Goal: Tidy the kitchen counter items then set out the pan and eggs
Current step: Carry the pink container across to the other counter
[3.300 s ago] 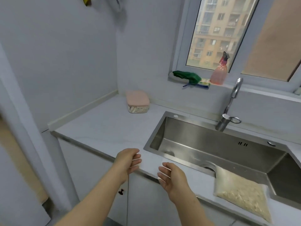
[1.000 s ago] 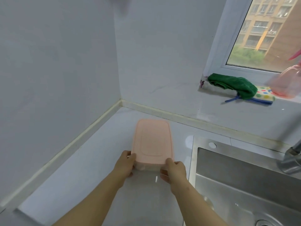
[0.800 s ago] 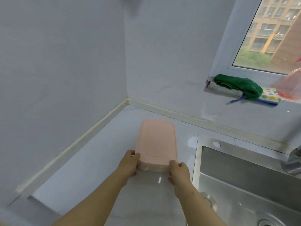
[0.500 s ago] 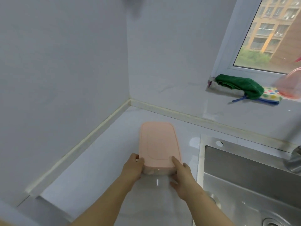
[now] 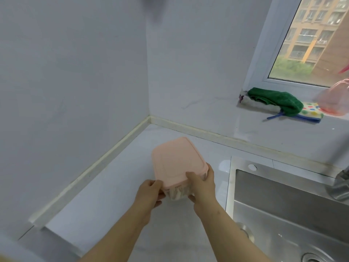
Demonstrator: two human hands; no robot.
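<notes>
Both hands are clamped on the pink-lidded container [image 5: 177, 163], left hand [image 5: 149, 193] and right hand [image 5: 203, 188] on its near corners just above the surface [image 5: 105, 201] left of the sink [image 5: 283, 205], so I'd keep it level and carry it slowly.

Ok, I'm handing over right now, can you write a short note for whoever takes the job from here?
Left grip: holds the pink-lidded box at its near left corner.
Right grip: holds the near right corner, thumb on the lid.
The box is over the counter, left of the sink; its near end looks raised.
Done: box in hand.
Left: put it away, then set out pan and eggs, neither in view.
</notes>
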